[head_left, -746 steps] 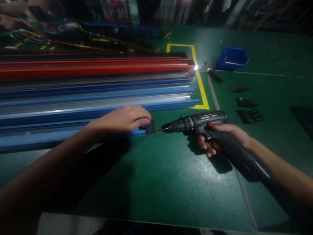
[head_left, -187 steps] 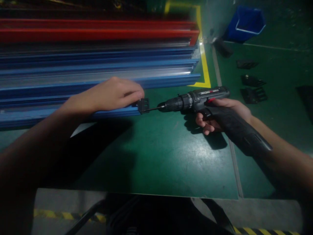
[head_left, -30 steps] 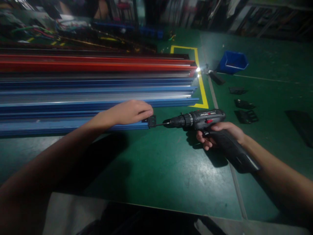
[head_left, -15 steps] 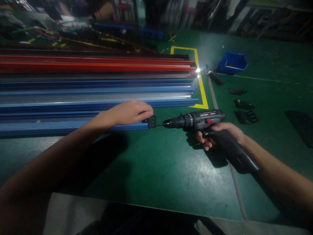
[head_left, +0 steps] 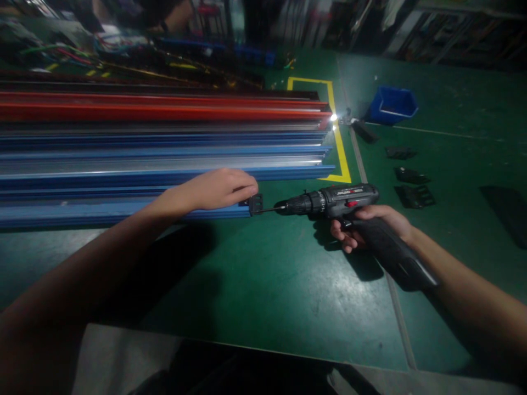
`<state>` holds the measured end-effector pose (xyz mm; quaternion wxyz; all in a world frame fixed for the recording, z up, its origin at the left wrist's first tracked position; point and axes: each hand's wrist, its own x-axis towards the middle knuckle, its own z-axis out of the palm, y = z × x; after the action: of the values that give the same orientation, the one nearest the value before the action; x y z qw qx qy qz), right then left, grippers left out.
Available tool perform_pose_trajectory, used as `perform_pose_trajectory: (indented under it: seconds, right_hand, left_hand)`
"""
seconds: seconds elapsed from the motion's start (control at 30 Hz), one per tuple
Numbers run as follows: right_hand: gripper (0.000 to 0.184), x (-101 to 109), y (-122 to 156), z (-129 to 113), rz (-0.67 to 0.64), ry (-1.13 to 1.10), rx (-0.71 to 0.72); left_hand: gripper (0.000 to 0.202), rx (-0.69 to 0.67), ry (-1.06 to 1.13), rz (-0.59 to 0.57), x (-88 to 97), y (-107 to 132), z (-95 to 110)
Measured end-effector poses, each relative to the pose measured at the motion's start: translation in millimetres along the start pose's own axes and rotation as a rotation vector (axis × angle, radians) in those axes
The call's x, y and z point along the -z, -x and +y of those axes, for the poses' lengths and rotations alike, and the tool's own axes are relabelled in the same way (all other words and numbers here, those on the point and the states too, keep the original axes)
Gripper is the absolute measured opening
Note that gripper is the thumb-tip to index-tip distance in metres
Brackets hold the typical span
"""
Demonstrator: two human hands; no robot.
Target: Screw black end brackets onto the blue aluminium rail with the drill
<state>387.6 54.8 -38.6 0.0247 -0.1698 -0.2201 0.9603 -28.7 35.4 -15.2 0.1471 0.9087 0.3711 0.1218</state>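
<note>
My left hand [head_left: 218, 189] is curled over the end of the nearest blue rail [head_left: 102, 212] and pinches a small black end cap [head_left: 255, 204] against it. My right hand [head_left: 373, 225] grips a black cordless drill [head_left: 341, 202] by its handle. The drill lies level, pointing left, and its thin bit touches the black end cap. Both forearms rest low over the green table [head_left: 288, 296].
Long blue rails [head_left: 164, 159] and red rails [head_left: 164, 109] lie stacked across the left. A blue bin [head_left: 391, 104] stands at the back right, with several black plastic parts [head_left: 414, 186] in a row near it. Yellow tape [head_left: 340, 148] marks the tabletop. Another person's arm shows far back.
Almost nothing differs over the last second: both hands and the drill stay where they were, bit against the cap.
</note>
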Motion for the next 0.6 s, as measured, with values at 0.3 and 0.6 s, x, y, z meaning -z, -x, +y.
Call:
perform_pose_trajectory:
  seconds: [0.3, 0.6]
  right_hand:
    - [0.045, 1.7, -0.1, -0.7, 0.01, 0.044, 0.008]
    - [0.045, 4.3, 0.3, -0.5, -0.006, 0.052, 0.017]
  left_hand:
    - [0.046, -0.005, -0.005, 0.009, -1.5, 0.9, -1.5]
    - [0.043, -0.009, -0.007, 0.019, -1.7, 0.9, -2.7]
